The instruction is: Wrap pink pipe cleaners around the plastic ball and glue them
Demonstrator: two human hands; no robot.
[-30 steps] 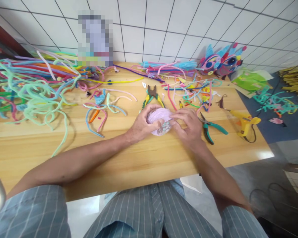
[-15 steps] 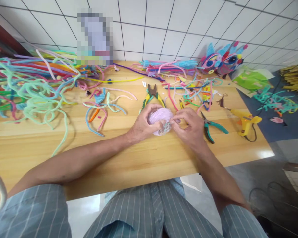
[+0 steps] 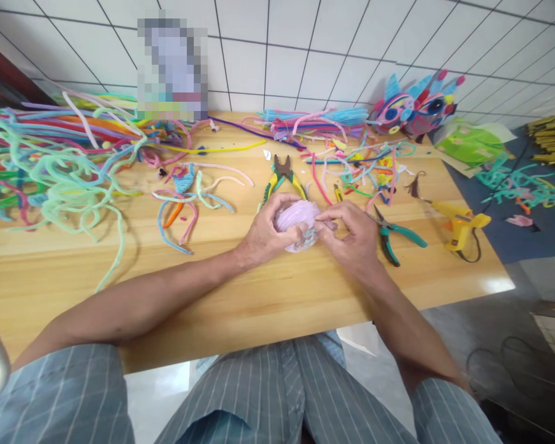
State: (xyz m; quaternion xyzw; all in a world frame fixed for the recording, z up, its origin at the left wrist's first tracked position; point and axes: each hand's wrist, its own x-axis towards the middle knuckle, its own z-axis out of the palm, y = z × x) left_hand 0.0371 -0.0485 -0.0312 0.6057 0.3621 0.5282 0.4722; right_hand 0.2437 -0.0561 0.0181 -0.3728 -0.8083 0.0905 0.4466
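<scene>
My left hand [image 3: 272,225] is wrapped around a lilac ball of wound fuzzy strands [image 3: 298,214], fingers behind it and thumb across its front. A greyish patch shows low on the ball, beside that thumb. At the ball's right side my right hand [image 3: 346,231] has thumb and forefinger pinched together; what lies between them is too small to make out. Just behind the ball lie yellow-and-green pliers [image 3: 282,176], their jaws pointing away. Teal-handled long-nose pliers [image 3: 393,237] rest to the right of my right hand.
A yellow glue gun [image 3: 460,223] lies near the table's right end. Tangled pale green pipe cleaners [image 3: 74,191] spread over the left side. Coloured scraps [image 3: 365,169] lie behind my right hand. Finished-looking fuzzy figures with big eyes [image 3: 414,111] stand at the wall.
The view has shifted very slightly. Both hands keep almost the same pose on the ball, with no clear change in grip.
</scene>
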